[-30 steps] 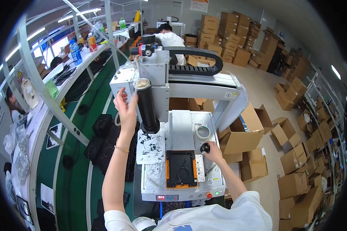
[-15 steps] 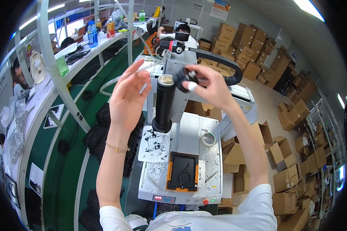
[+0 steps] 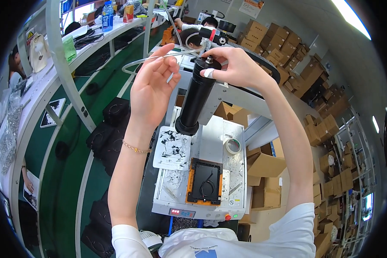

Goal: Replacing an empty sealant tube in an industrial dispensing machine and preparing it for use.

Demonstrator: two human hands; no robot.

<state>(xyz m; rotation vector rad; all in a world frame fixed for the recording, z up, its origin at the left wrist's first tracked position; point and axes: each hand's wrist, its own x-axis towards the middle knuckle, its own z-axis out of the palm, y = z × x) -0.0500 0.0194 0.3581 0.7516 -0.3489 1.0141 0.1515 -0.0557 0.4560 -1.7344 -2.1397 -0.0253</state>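
Observation:
My right hand [image 3: 241, 71] closes its fingers round a black cap [image 3: 200, 64] with a small metal fitting. The cap sits at the top of an upright, slightly tilted black cylinder [image 3: 197, 94]. Whether the cap is fully seated is hidden by my fingers. To the left, my left hand [image 3: 152, 92] is raised with its palm showing and fingers loosely bent and apart. A clear hose [image 3: 131, 65] runs across its fingers, with no visible grip on it. Below, an orange-edged fixture [image 3: 188, 185] carries a black panel [image 3: 200, 176] and a thin black cable [image 3: 207, 188].
A white sheet [image 3: 162, 160] smeared black and a tape roll [image 3: 233, 146] lie on the machine bed. A control panel [image 3: 182, 213] is at its front. Cardboard boxes [image 3: 268, 193] stand right; a frame post [image 3: 69, 81] and bench are left. Other people sit farther off.
My right hand has brought the black cap from beside the cylinder onto its pale open top. My left hand stays raised and open. The view has shifted slightly.

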